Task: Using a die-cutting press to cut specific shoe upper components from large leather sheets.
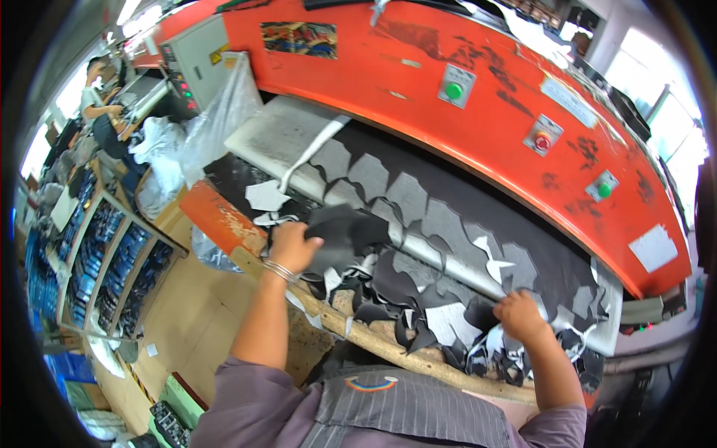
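Observation:
My left hand [293, 247], with a bangle at the wrist, is closed at the edge of a dark sheet-material piece [343, 233], thumb pointing right. My right hand [520, 316] has its fingers curled together beside black and white scraps [450, 322]; what they hold is hidden. Between the hands, curled black offcuts [394, 281] lie heaped along the machine's front trough. Behind them a dark sheet [478, 190] runs over a pale roller-like edge [448, 263], with grey cut-out shapes [407, 197] showing in it.
A large orange machine beam [448, 75] spans the back, carrying green buttons [454, 90] and a red one [543, 140]. A wooden rail [351, 325] borders the near side. At left stand a rack [112, 254] of blue items and another person [104, 104].

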Demonstrator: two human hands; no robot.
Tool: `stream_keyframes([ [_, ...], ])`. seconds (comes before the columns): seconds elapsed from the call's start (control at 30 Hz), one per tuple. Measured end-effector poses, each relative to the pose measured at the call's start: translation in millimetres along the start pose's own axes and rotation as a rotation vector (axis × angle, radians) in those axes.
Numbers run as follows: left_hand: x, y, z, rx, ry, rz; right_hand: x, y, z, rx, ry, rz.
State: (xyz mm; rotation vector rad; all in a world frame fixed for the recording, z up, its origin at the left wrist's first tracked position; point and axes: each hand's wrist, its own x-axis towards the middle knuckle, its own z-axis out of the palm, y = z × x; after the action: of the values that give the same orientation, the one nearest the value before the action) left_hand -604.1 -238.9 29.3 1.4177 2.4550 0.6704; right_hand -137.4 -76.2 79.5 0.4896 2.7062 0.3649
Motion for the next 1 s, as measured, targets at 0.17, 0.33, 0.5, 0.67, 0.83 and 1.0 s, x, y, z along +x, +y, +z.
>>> stream_keyframes([
  [0.17,-3,-21,8,0.227,-0.045,-0.107,21,-25,-97,0.429,0.220,0.240],
  [0.33,-29,11,23,0.171,0.301,0.087,46,-57,-42,0.733,0.081,0.137],
  [0.5,-46,-15,11,-0.020,0.434,0.166,56,-102,-33,0.637,-0.122,0.309],
  [0.67,-40,-20,-1,-0.068,0.115,-0.015,62,-89,-21,0.660,-0.039,0.397],
  [0.83,-23,-23,-7,-0.020,-0.036,-0.093,81,-80,-68,0.460,-0.174,0.193],
  [1.0,-30,-29,-3,-0.103,-0.055,-0.173,151,-84,-117,0.740,0.358,0.149],
])
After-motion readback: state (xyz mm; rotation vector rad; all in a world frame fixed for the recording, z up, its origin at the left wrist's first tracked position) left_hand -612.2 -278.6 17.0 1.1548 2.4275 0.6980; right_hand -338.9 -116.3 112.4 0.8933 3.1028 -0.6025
